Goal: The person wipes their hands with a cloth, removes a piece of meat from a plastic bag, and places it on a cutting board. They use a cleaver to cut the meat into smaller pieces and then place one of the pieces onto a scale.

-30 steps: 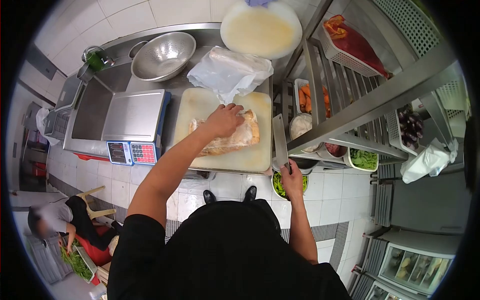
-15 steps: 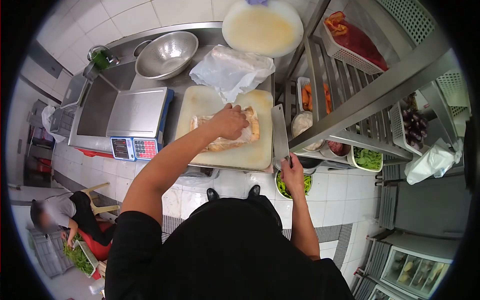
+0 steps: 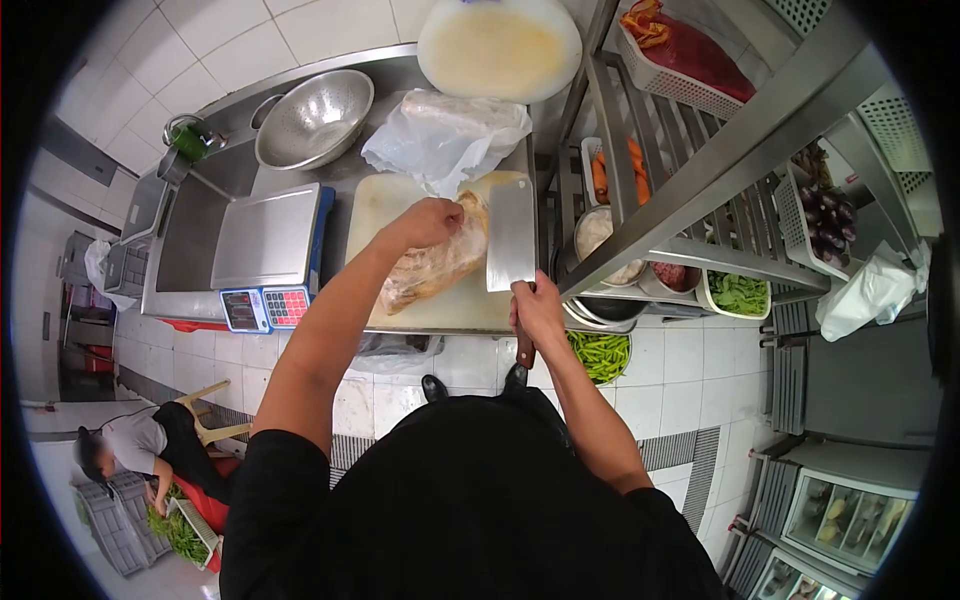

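Note:
A frosty tan slab that looks like frozen meat [image 3: 432,268] lies slanted on a pale cutting board [image 3: 375,208]. My left hand [image 3: 432,222] has its fingers curled in against the slab's far end; their tips are partly hidden. In my right hand [image 3: 540,308] is the wooden handle of a cleaver [image 3: 512,238]. Its broad blade points away from me, over the board's right side, just right of the slab. Beyond the board sits another pale block in a crumpled white plastic bag [image 3: 440,150].
Left of the board is a digital scale [image 3: 268,235], with a steel colander [image 3: 315,120] behind it. A metal rack [image 3: 700,165] with vegetable baskets stands close on the right. Green peppers [image 3: 600,355] fill a container below. A seated co-worker [image 3: 150,445] handles greens at lower left.
The cleaver has come from the board's right edge in over it. Under my left hand the slab has turned to a steeper slant, and that hand has shifted left.

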Tool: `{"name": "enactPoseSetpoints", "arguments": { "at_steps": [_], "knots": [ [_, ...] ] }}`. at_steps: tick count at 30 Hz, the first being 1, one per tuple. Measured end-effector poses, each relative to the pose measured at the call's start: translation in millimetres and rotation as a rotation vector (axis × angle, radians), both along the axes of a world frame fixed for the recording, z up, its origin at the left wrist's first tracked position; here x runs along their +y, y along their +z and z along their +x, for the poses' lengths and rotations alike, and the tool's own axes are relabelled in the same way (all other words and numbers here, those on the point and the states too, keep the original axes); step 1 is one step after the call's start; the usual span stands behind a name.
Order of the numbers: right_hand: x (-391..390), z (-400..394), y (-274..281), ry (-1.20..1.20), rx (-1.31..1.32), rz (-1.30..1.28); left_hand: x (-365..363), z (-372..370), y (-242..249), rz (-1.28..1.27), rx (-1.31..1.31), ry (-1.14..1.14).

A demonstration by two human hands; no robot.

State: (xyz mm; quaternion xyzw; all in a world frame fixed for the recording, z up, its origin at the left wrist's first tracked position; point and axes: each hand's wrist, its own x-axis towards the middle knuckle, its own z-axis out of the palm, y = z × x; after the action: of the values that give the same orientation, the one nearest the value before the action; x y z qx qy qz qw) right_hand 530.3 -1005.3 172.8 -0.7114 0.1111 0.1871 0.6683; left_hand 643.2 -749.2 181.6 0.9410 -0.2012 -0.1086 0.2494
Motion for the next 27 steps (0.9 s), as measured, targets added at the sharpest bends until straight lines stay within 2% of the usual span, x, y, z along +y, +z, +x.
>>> {"name": "enactPoseSetpoints", "arguments": {
  "at_steps": [3, 7, 9, 12, 14, 15, 17, 19, 21, 23, 24, 26, 27],
  "knots": [
    [13.0, 8.4, 10.3, 0.018, -0.078, -0.115, 3.1, -5.1, 16.9, -0.011, 0.066, 0.063],
    [25.4, 15.0, 7.5, 0.031, -0.095, -0.171, 10.9, -6.8, 16.5, -0.086, 0.110, 0.141],
    [26.8, 8.8, 3.3, 0.101, -0.150, -0.282, 16.3, -7.2, 12.6, -0.103, 0.115, 0.158],
    [15.6, -23.6, 0.9, 0.197, -0.077, -0.234, 24.6, -8.4, 12.1, -0.193, 0.126, 0.175],
    [-2.6, -39.6, -1.1, 0.237, -0.045, -0.188, 29.6, -10.2, 17.6, -0.370, 0.426, 0.319],
    [-12.3, -43.8, -1.8, 0.270, -0.011, -0.135, 34.8, -11.2, 13.9, -0.375, 0.425, 0.326],
    [-31.0, -46.3, -2.8, 0.258, -0.004, -0.162, 50.1, -9.0, -3.8, -0.690, 0.399, 0.291],
    [-40.0, -44.7, -0.9, 0.230, 0.006, -0.184, 57.8, -7.0, -8.6, -0.716, 0.463, 0.296],
    [-44.3, -35.9, 5.1, 0.106, -0.002, -0.138, 53.1, -5.6, -9.5, -0.744, 0.527, 0.296],
    [-41.8, -29.3, 9.1, 0.096, -0.013, -0.113, 31.0, -18.5, 8.0, -0.139, -0.030, 0.061],
    [-39.5, -26.0, 11.1, 0.089, -0.028, -0.085, 20.6, -22.6, 18.3, -0.135, -0.031, 0.065],
    [-29.7, -22.0, 11.0, 0.079, -0.048, -0.033, 6.3, -26.8, 32.5, 0.428, 0.012, -0.074],
    [-25.2, -19.5, 7.6, 0.078, -0.038, -0.012, 5.9, -27.8, 29.2, 0.433, 0.009, -0.071]
  ]
}}
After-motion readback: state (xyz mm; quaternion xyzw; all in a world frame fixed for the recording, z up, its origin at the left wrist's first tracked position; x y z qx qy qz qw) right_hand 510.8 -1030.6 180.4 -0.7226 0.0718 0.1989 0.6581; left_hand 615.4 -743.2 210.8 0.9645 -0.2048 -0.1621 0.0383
